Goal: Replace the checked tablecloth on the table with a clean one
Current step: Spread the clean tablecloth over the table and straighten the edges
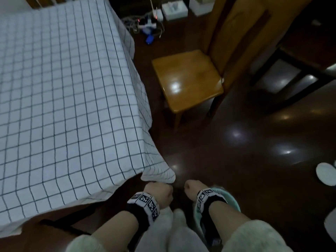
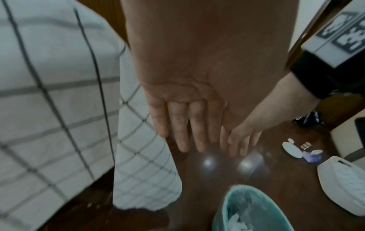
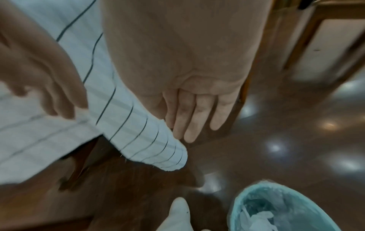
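A white tablecloth with dark checks (image 1: pixel 63 88) covers the table, and its near right corner (image 2: pixel 148 179) hangs down toward the dark floor. My left hand (image 1: pixel 160 190) hangs beside that corner. Its fingers (image 2: pixel 183 125) are straight and point down, the outermost one touching the cloth edge. My right hand (image 1: pixel 192 190) hangs just to the right of the corner (image 3: pixel 158 148), fingers (image 3: pixel 197 117) straight and holding nothing. No second cloth is in view.
A wooden chair (image 1: pixel 187 79) stands right of the table. A teal waste bin (image 3: pixel 235 207) with a plastic liner sits at my feet. White objects (image 1: pixel 325 173) lie on the floor at the right. A power strip with cables (image 1: pixel 147 24) lies at the back.
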